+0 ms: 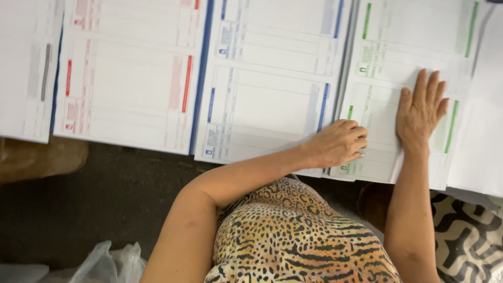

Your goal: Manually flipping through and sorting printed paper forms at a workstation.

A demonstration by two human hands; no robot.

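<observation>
Right, I see right hand (422, 112) spread flat pinning green-printed form stack (390, 47); left hand (339, 142) curled, pinching its left edge to lift a sheet

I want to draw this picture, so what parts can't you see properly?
- Head view: the left hand is curled, hiding its fingertips and the paper under it.
- The right hand covers part of the green-marked sheet.
- The grey-marked sheet is cut off by the left edge.
- Print is too small.

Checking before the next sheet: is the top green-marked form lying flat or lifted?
Mostly flat: the right hand lies spread on the green-marked form, and the left hand curls at its near-left edge; lifting cannot tell.
</observation>
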